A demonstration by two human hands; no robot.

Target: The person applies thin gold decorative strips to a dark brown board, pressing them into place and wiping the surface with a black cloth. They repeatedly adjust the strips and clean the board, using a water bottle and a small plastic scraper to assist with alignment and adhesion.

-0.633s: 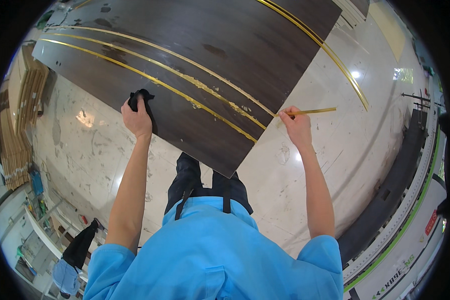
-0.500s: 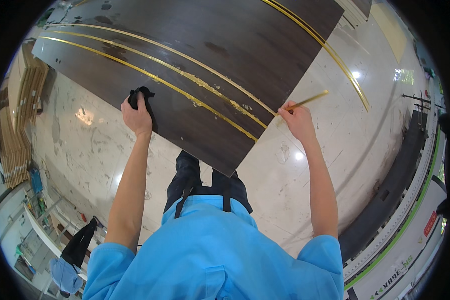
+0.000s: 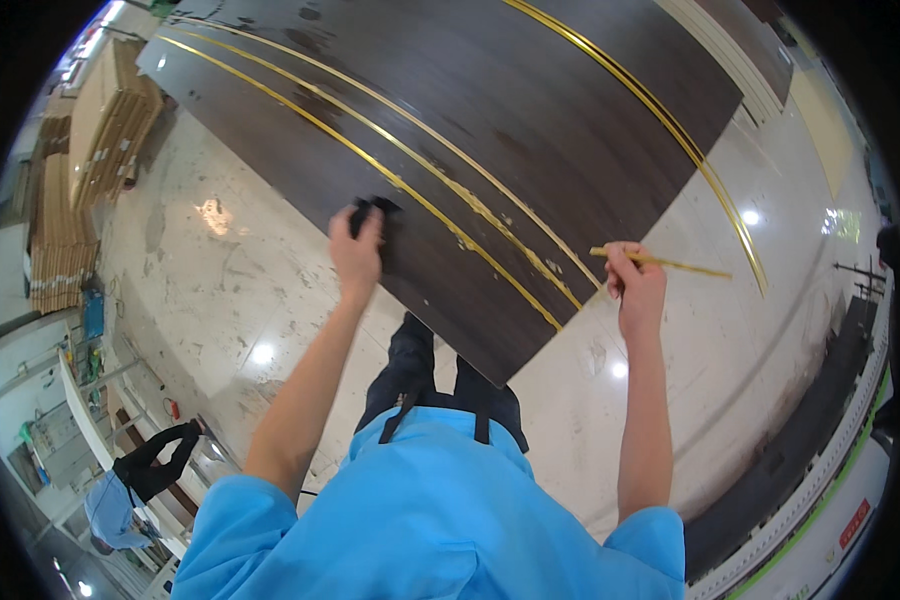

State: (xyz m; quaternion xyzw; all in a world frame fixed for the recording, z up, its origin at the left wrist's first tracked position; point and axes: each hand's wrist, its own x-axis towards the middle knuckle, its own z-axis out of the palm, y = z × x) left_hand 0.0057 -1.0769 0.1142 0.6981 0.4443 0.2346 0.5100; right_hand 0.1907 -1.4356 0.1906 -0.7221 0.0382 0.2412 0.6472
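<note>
A bunched black cloth [image 3: 382, 212] is gripped in my left hand [image 3: 356, 258], low over the near left edge of a dark brown panel [image 3: 495, 335]. The hand and cloth are slightly blurred. At the panel's right edge, my right hand [image 3: 638, 290] is closed around a thin gold strip [image 3: 695, 267]. One end of that strip pokes out over the panel, and the other points right over the floor. Three long thin strips lie along the panel; the nearest gold strip [image 3: 420, 203] and the middle one carry rough yellowish residue.
Two long gold trim strips [image 3: 722, 190] overhang the panel's right side. Stacked brown boards [image 3: 65, 235] stand at left. A person in a light blue top [image 3: 115, 510] bends near a white frame at lower left. A long dark piece [image 3: 760, 480] lies along the right.
My view has shifted, so the panel appears farther right and lower. The strip in my right hand has swung round to lie nearly level. My left hand has moved rightward with the cloth.
</note>
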